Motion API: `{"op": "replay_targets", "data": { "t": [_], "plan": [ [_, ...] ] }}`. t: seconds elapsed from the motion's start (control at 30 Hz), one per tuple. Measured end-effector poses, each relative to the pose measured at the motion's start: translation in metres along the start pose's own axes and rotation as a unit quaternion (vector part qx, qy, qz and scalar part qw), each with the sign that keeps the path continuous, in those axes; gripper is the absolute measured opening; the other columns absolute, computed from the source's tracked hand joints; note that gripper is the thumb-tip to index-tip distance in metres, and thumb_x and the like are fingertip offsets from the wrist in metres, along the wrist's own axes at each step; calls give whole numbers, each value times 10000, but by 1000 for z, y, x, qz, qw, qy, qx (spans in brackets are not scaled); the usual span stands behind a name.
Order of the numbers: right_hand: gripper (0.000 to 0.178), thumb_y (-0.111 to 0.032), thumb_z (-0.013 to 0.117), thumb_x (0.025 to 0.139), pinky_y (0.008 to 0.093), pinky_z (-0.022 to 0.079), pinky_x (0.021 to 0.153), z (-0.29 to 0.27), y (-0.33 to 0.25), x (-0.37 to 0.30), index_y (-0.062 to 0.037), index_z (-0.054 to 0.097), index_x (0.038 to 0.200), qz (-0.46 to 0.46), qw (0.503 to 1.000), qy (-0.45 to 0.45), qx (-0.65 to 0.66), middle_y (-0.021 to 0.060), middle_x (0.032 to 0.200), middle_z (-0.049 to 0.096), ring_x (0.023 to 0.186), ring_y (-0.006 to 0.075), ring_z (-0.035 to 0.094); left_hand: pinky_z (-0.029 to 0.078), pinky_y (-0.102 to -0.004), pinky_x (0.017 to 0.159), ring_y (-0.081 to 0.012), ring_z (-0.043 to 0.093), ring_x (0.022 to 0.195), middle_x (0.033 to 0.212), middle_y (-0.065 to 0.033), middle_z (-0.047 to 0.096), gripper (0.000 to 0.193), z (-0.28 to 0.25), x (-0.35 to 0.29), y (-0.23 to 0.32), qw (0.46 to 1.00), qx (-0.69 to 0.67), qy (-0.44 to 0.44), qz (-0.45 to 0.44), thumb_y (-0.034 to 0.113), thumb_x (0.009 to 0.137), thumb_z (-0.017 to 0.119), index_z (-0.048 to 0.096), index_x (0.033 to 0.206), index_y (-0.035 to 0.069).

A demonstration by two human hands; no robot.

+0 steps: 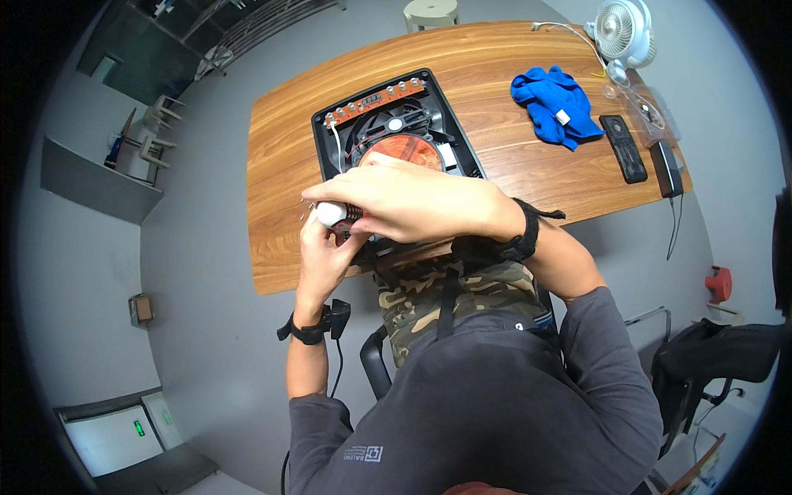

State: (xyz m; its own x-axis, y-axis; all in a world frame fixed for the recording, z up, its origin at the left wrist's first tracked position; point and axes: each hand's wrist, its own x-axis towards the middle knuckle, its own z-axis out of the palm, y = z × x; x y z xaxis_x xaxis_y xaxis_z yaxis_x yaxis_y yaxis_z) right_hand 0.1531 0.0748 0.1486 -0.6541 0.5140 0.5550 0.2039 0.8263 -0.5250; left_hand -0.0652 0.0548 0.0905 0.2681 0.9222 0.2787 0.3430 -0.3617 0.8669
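Note:
An opened induction cooker [472,157] lies on the wooden table before me, its black shell holding a round copper coil [404,148], a fan [363,124] and an orange circuit board [371,101]. Over its near left corner, my right hand [421,198] closes thumb and fingers round a short white-capped cylinder [332,214] with a dark ribbed body, perhaps a tool handle. My left hand [322,260] is curled against the same piece from below, thumb and forefinger bent. The cylinder's lower end is hidden by my hands. Several small screws [303,217] lie left of them.
A blue cloth [557,107] is crumpled at the right of the table [285,148]. Beyond it are a black phone-like slab [623,148], a black box with a cord [666,169], a clear container [652,111] and a white fan [620,35]. Black chair [718,355] behind right.

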Motion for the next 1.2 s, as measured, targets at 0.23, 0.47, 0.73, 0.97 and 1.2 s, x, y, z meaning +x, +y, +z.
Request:
{"op": "replay_targets", "data": {
  "t": [0.23,0.47,0.73,0.97,1.2],
  "plan": [
    [591,-156,765,852,438,479,920,0,-13,4,-38,528,1382,4,998,10,-56,147,1234,587,1095,358,613,542,-326,774,-178,689,883,968,-122,721,338,1,0,1,999,5,-7,35,116,819,832,653,1068,-25],
    [624,-73,740,843,449,476,939,0,1,1,-24,496,1415,-7,1000,12,15,174,1178,624,1117,339,618,441,-292,591,-103,539,694,938,-67,672,314,1,4,-15,1000,9,-20,2,121,823,830,654,1046,-15],
    [584,-100,769,824,446,488,901,0,-12,5,-39,531,1354,13,998,6,-54,153,1197,584,1045,348,620,549,-335,768,-176,692,904,1019,-118,715,344,6,2,-3,999,36,7,27,118,806,839,658,1067,-15],
    [593,-94,757,832,446,480,912,1,6,3,-37,518,1372,3,1000,27,-4,155,1167,610,1061,345,620,468,-290,648,-121,540,713,872,-32,639,286,-1,5,-10,998,19,-26,-51,104,800,828,671,1009,-12],
    [587,-120,768,830,435,496,885,4,-3,8,-32,521,1355,26,999,13,-46,157,1214,592,1038,348,631,508,-290,709,-142,626,809,954,-72,679,287,8,5,-8,999,-13,25,18,51,794,810,670,1039,-3]
  ]
}}
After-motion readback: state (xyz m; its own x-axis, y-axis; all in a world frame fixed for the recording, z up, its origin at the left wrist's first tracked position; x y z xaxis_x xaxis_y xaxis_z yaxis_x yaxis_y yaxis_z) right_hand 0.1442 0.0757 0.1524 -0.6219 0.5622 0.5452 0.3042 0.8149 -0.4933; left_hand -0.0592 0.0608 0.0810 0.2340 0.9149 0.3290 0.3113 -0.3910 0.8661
